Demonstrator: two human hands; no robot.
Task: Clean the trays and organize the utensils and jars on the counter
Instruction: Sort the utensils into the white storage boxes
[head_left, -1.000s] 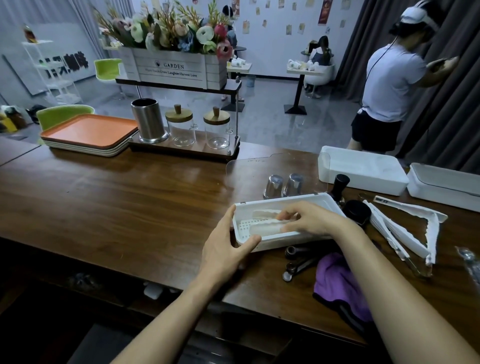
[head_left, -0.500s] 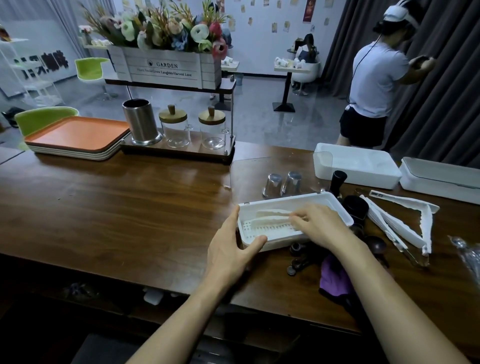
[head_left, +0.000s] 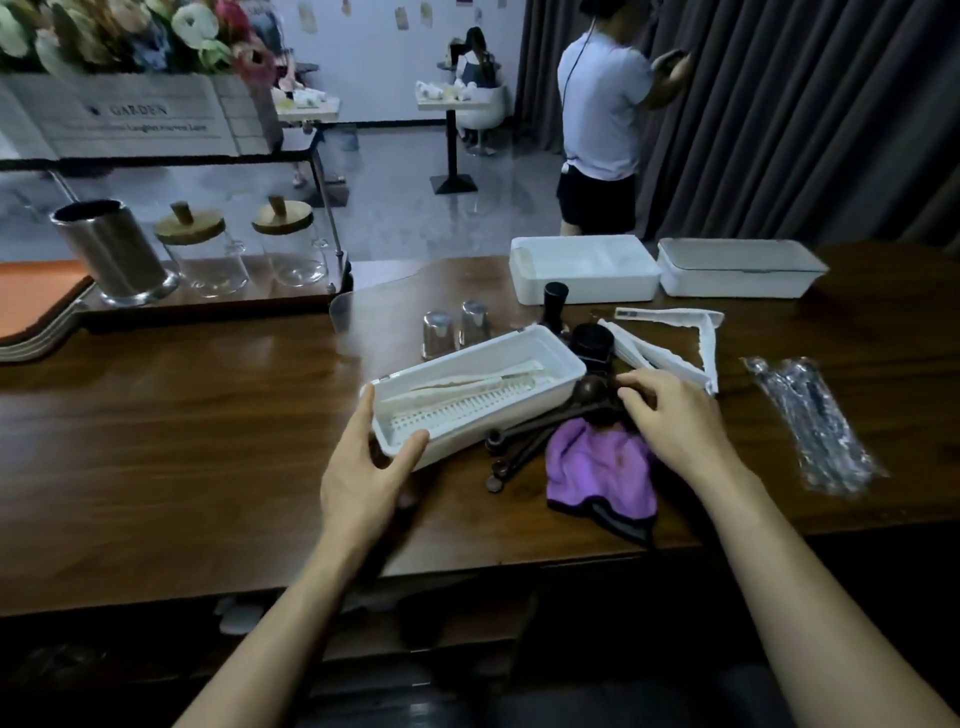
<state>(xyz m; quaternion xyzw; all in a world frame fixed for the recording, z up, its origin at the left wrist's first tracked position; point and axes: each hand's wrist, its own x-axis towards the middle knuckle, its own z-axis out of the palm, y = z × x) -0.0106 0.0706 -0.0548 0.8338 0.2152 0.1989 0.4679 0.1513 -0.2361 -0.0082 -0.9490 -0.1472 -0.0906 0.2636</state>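
Withdrawn from the tray (head_left: 483, 434), our empty right hand (head_left: 675, 421) is nearing scoops (head_left: 550, 423) beside it for loading; left hand (head_left: 363, 473) is gripping its rim.

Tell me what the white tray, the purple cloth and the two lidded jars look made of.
White tray: probably plastic with a smooth, dull finish. It is an even white, with moulded walls and a slotted floor.
Purple cloth: soft fabric, maybe microfibre. It lies crumpled in folds with no shine.
Jars: likely clear glass, see-through with bright glints. Their lids look like pale wood, matte tan, each with a knob.
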